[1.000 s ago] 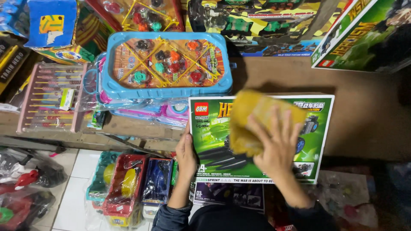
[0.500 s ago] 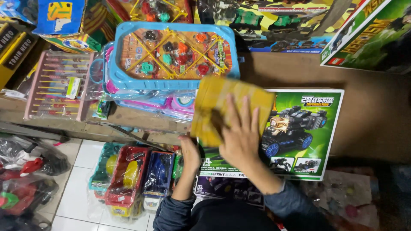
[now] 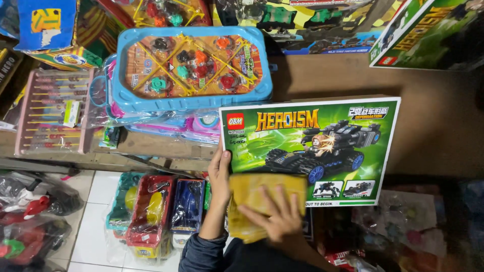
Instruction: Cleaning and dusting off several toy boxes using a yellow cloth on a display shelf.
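A green toy box (image 3: 307, 146) with a picture of a black armoured car lies tilted over a wooden shelf (image 3: 433, 121). My left hand (image 3: 220, 174) grips the box's left edge near its lower corner. My right hand (image 3: 276, 216) presses a folded yellow cloth (image 3: 257, 194) flat against the box's lower left part, fingers spread over the cloth.
A blue tray-shaped toy pack (image 3: 191, 65) of spinning tops sits on stacked packs just left of the box. A pink abacus (image 3: 53, 113) lies further left. Wrapped toy trucks (image 3: 156, 211) stand on the white tiled floor below. More boxes (image 3: 428, 35) line the back.
My right hand has slid the yellow cloth down from the box's upper left to its lower left edge. The box's whole front now shows.
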